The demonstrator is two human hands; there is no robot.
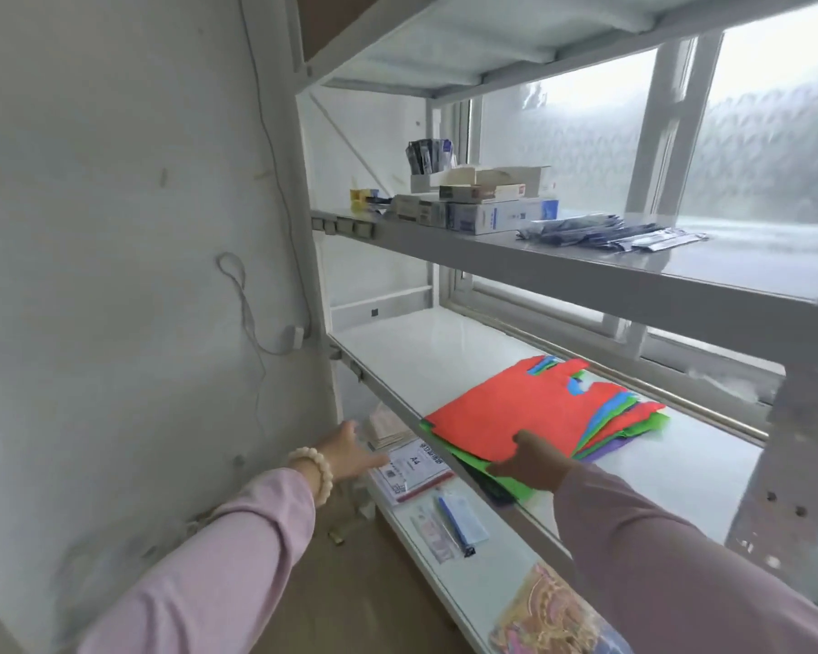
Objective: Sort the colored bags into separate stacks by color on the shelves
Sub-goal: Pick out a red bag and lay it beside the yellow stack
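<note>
One colour at a time

Nearest me, the right hand (530, 464) pinches the pile (633, 424) at its front edge, thumb on the red bag (515, 408). The left hand (350, 448) hangs spread, empty. Best to slide red off alone, leaving green and purple flat on the middle shelf (421, 351).

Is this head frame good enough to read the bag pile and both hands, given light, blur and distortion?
Head view: window backlight washes the frame hazy; the right hand gripping the bag pile reads dark; the left hand is slightly soft; wide-angle lens bends the shelf edges; bag colours are distinct.
</note>
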